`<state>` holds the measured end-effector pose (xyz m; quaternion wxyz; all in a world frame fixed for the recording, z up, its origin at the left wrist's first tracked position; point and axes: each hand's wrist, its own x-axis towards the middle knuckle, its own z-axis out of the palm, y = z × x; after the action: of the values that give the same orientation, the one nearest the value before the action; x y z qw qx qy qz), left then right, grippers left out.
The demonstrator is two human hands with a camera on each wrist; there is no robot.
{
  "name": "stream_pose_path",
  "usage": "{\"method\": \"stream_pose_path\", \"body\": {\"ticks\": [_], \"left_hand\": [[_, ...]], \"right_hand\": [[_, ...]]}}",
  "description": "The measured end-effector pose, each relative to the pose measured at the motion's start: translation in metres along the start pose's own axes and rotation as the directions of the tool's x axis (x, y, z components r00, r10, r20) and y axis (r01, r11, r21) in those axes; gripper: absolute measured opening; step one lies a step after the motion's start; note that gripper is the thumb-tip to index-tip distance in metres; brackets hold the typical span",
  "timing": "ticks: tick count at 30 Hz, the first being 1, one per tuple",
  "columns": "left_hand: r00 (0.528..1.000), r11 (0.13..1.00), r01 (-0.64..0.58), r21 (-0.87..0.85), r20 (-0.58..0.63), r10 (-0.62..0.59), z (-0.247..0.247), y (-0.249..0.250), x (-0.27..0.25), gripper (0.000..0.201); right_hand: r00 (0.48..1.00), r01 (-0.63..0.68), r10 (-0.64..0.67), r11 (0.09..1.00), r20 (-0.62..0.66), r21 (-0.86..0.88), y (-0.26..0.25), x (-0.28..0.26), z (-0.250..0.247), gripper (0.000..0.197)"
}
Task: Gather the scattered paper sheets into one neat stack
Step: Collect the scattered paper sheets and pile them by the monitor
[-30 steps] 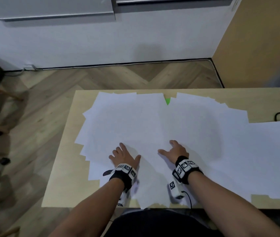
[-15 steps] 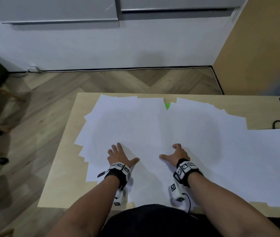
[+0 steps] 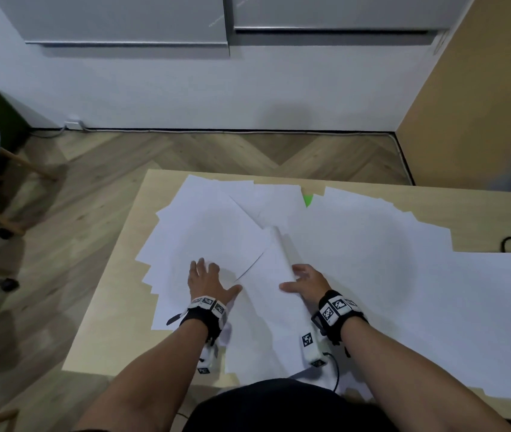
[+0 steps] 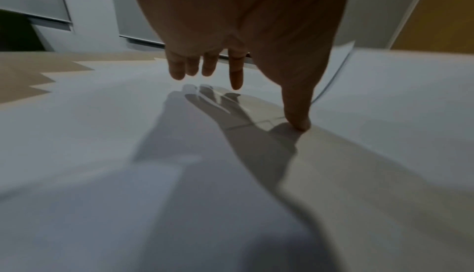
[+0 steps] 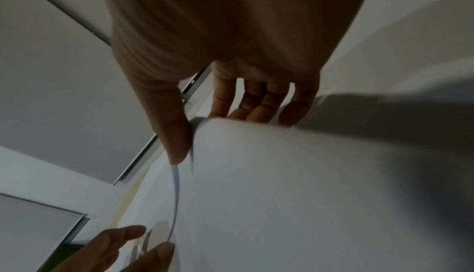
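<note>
Across the table point(image 3: 98, 307) in the head view, white paper sheets point(image 3: 372, 260) lie fanned from nine o'clock round to three. Half a second ago both hands lay flat; now the sheet between them has buckled into a raised ridge point(image 3: 282, 244) running toward twelve o'clock. The left hand point(image 3: 207, 283) is spread, thumb out toward three o'clock, apparently holding down the left-hand sheets. The right hand point(image 3: 307, 283) has fingers over the ridge and thumb on its near side, seemingly pinching the fold. A green scrap point(image 3: 307, 201) peeks out at twelve o'clock.

From the left wrist, the left hand point(image 4: 243, 39) shows straight fingers point(image 4: 236, 73) hovering, with only the thumb tip touching paper.

From the right wrist, the right hand point(image 5: 231, 73) pinches the lifted sheet point(image 5: 282, 175): thumb on the near face, fingers point(image 5: 259, 102) behind its curled top edge.

Gathering looks barely begun, this being the first sheet lifted.
</note>
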<state>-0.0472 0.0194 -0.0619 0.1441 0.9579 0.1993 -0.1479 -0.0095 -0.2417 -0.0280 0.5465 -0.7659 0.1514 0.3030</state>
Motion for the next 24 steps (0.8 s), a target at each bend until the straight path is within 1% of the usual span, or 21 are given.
{"method": "stream_pose_path", "body": {"ticks": [1,2,3,4,6,8,9,10,11,13,14,16,17,19,21,22,23,24], "left_hand": [[1.0,1.0,0.0,-0.026,0.012,0.0,-0.001,-0.003,0.005,0.096],[0.999,0.999,-0.005,-0.038,0.033,0.007,-0.002,-0.005,0.01,0.102],[0.998,0.999,-0.016,-0.039,0.062,0.019,-0.003,-0.005,0.015,0.109],[0.995,0.999,-0.026,-0.037,0.098,0.03,-0.004,-0.004,0.019,0.113],[0.988,0.999,-0.035,-0.029,0.147,0.039,-0.004,-0.002,0.025,0.12],[0.989,0.999,-0.04,-0.019,0.14,0.042,-0.006,-0.001,0.027,0.12],[0.99,0.999,-0.047,-0.018,0.13,0.049,-0.007,-0.001,0.028,0.115],[0.991,0.998,-0.058,-0.012,0.118,0.059,-0.008,-0.001,0.028,0.108],[0.992,0.997,-0.074,0.003,0.104,0.073,-0.01,0.0,0.027,0.099],[0.989,0.991,-0.127,0.039,0.083,0.123,-0.012,0.002,0.024,0.078],[0.984,0.985,-0.168,0.045,0.069,0.165,-0.011,0.004,0.022,0.064],[0.967,0.966,-0.255,0.043,0.011,0.255,-0.012,0.009,0.016,0.032],[0.958,0.957,-0.286,0.042,-0.018,0.287,-0.013,0.012,0.012,0.024],[0.945,0.946,-0.323,0.025,-0.041,0.324,-0.013,0.021,0.005,0.021],[0.923,0.923,-0.384,-0.016,-0.019,0.384,-0.009,0.032,-0.003,0.019],[0.91,0.91,-0.415,-0.023,-0.009,0.415,-0.007,0.037,-0.006,0.021],[0.908,0.908,-0.42,-0.01,-0.005,0.42,-0.005,0.04,-0.006,0.027],[0.921,0.921,-0.39,0.001,-0.001,0.39,-0.004,0.041,-0.004,0.037]], "right_hand": [[1.0,-0.008,0.008,1.0,0.023,-0.016,0.0,0.0,-0.002,0.052],[0.999,-0.014,0.015,0.999,0.032,-0.03,0.0,-0.001,-0.003,0.046],[0.999,-0.027,0.028,0.999,0.023,-0.035,0.001,-0.001,-0.005,0.045],[0.999,-0.036,0.036,0.999,0.005,-0.034,0.002,0.0,-0.008,0.049],[0.998,-0.059,0.059,0.998,-0.01,-0.037,0.005,0.0,-0.016,0.066],[0.997,-0.076,0.076,0.993,0.002,0.092,0.007,-0.004,-0.022,0.085],[0.997,-0.082,0.082,0.989,0.001,0.125,0.009,-0.005,-0.024,0.09],[0.996,-0.076,0.08,0.988,-0.025,0.134,0.012,-0.003,-0.025,0.088],[0.996,-0.067,0.073,0.994,-0.059,0.091,0.015,-0.002,-0.027,0.08],[0.993,-0.059,0.057,0.998,-0.105,-0.018,0.017,-0.001,-0.03,0.053],[0.993,-0.054,0.047,0.997,-0.11,-0.061,0.018,0.0,-0.031,0.041],[0.993,-0.053,0.039,0.991,-0.111,-0.123,0.015,0.0,-0.033,0.028],[0.991,-0.059,0.04,0.987,-0.13,-0.147,0.013,0.001,-0.034,0.025],[0.984,-0.069,0.041,0.984,-0.173,-0.162,0.012,0.003,-0.037,0.018],[0.977,-0.073,0.039,0.985,-0.211,-0.156,0.014,0.007,-0.04,0.015],[0.973,-0.08,0.046,0.986,-0.225,-0.145,0.015,0.009,-0.041,0.016],[0.972,-0.09,0.055,0.986,-0.23,-0.141,0.017,0.011,-0.042,0.017],[0.971,-0.095,0.06,0.985,-0.231,-0.144,0.018,0.011,-0.043,0.02]]}}
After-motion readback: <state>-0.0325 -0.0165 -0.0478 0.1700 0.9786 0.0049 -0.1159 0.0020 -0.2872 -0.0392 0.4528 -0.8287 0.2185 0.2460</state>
